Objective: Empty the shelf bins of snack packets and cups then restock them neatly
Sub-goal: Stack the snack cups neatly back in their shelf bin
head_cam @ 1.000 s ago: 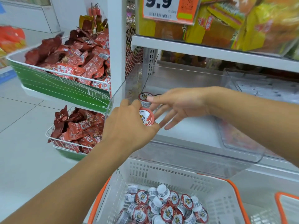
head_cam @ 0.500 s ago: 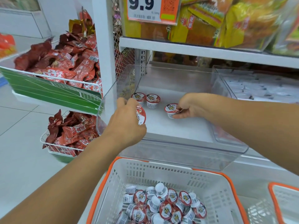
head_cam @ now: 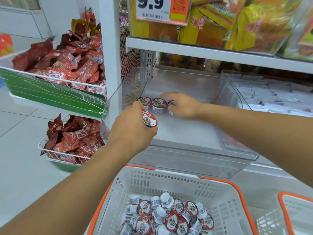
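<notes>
Nearest the camera stands a white basket (head_cam: 169, 182) with an orange rim, its floor heaped with small snack cups (head_cam: 167, 216) that have red-and-white foil lids, some lying on their sides or upside down. A second orange-rimmed basket (head_cam: 294, 211) shows at the right of it.

Just beyond the white basket sits a clear shelf bin (head_cam: 194, 167), and everything else is placed from that bin. The left hand (head_cam: 133, 131) hovers over the bin's near left corner, fingers curled round one cup (head_cam: 149, 119) whose lid is tilted toward the camera. Farther in, the right hand (head_cam: 184, 106) reaches across the bin floor and grips the third cup (head_cam: 171, 107) of a row, with its forefinger stretched out and blurred. Two upright cups, the first cup (head_cam: 144, 102) and the middle cup (head_cam: 158, 105), stand side by side along the bin's back left, just left of the one in that hand.

Left of the bin, past a white upright post (head_cam: 108, 48), two wire baskets hold red snack packets (head_cam: 67, 65), one above the other. Right of the bin a neighbouring clear bin (head_cam: 274, 97) contains pale packets. Above the bin a shelf carries yellow and orange bags (head_cam: 237, 22) behind a price tag (head_cam: 160, 9) reading 9.9.
</notes>
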Action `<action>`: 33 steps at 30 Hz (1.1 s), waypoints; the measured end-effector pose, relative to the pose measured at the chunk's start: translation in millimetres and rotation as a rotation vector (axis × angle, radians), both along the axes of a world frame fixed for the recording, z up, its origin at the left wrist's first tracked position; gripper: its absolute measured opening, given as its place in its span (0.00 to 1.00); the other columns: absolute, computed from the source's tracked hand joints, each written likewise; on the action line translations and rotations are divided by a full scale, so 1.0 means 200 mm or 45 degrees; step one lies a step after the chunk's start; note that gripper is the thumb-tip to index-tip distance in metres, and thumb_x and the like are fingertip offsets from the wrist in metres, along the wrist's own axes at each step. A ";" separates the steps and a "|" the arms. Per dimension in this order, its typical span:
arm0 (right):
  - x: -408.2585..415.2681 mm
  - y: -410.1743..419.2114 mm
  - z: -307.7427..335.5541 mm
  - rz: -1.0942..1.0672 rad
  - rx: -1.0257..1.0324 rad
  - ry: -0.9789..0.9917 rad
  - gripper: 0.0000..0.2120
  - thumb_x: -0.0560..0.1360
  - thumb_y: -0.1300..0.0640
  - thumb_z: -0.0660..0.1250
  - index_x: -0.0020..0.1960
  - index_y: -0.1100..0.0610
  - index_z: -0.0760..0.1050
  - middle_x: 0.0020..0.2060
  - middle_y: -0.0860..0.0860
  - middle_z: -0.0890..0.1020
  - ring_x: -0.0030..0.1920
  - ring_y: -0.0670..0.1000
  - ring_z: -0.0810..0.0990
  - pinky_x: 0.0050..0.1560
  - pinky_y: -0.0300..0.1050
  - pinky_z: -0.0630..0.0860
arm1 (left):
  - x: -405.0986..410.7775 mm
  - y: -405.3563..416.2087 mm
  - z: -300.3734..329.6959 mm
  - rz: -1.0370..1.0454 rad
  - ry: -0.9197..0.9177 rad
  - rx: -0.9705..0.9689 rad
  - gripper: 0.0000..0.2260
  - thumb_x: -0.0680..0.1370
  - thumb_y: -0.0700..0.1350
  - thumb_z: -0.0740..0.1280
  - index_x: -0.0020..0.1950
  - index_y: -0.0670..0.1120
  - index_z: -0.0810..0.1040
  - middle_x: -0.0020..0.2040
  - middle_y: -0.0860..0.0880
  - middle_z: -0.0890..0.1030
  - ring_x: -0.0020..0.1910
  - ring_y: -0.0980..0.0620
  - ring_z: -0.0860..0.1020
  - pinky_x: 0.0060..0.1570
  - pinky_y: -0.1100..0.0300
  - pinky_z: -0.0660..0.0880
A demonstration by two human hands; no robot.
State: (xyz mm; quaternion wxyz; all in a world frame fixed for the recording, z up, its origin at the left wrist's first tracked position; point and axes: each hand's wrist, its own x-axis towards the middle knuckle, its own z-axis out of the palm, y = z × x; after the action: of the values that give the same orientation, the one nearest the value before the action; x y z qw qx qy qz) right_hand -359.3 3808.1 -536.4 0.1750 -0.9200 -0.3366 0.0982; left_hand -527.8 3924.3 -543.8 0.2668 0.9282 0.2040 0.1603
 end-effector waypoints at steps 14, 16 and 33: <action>0.06 0.12 -0.16 0.164 -0.551 0.004 0.33 0.83 0.40 0.52 0.82 0.51 0.45 0.81 0.51 0.51 0.80 0.56 0.52 0.78 0.51 0.52 | 0.01 0.00 -0.01 -0.005 0.021 0.029 0.26 0.69 0.55 0.77 0.62 0.51 0.71 0.54 0.49 0.80 0.51 0.46 0.79 0.51 0.48 0.78; 0.06 0.11 -0.15 0.143 -0.537 0.000 0.33 0.83 0.40 0.53 0.82 0.52 0.47 0.81 0.52 0.53 0.79 0.56 0.54 0.77 0.51 0.54 | 0.01 0.00 -0.01 -0.005 0.024 0.024 0.25 0.69 0.55 0.77 0.61 0.51 0.71 0.54 0.49 0.80 0.51 0.45 0.79 0.51 0.48 0.78; -0.19 -0.17 0.17 -0.144 0.539 1.307 0.08 0.81 0.61 0.64 0.60 0.60 0.76 0.51 0.57 0.84 0.48 0.52 0.83 0.51 0.42 0.82 | 0.03 -0.06 -0.02 -0.207 -0.193 -0.169 0.27 0.67 0.54 0.80 0.60 0.52 0.72 0.52 0.53 0.81 0.47 0.52 0.78 0.48 0.53 0.78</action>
State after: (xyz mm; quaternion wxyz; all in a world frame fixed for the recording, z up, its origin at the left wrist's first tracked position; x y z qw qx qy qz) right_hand -396.5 3774.5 -502.6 0.5025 -0.7155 -0.1706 0.4544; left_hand -521.0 3913.1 -547.0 0.3543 0.9071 0.1175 0.1942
